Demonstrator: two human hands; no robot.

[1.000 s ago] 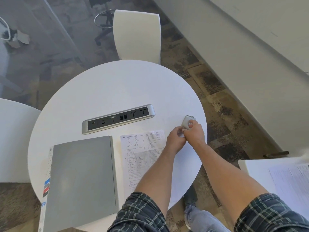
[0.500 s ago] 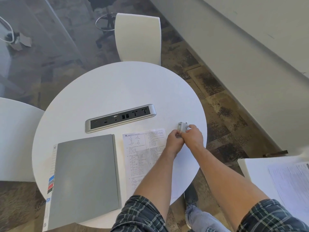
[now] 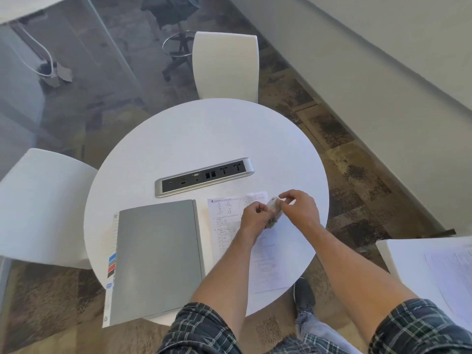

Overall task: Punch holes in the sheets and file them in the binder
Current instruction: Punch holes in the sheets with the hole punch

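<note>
- The left hand [image 3: 255, 215] and the right hand [image 3: 298, 209] are raised together above the printed sheet [image 3: 229, 226], holding a small pale hole punch [image 3: 274, 209] between them.
- The left hand is curled into a loose fist against the punch's near end; the right hand pinches its far end with thumb and fingertips, the other fingers bent.
- The punch is partly hidden by both hands and blurred, so its details cannot be made out.
- The sheet lies flat on the round white counter [image 3: 204, 134], on the right half, with its near edge close to the counter's rim and both forearms crossing over it.
- The grey binder [image 3: 158, 256] lies closed on the counter just left of the sheet, its near corner overhanging the rim; a white strip with coloured tabs shows along its left side.
- A silver socket strip [image 3: 204, 176] is set into the counter beyond the binder and sheet.
- A white chair [image 3: 224, 66] stands at the far side, another [image 3: 43, 205] at the left.
- More papers [image 3: 444, 267] lie on a separate white surface at the right edge.
</note>
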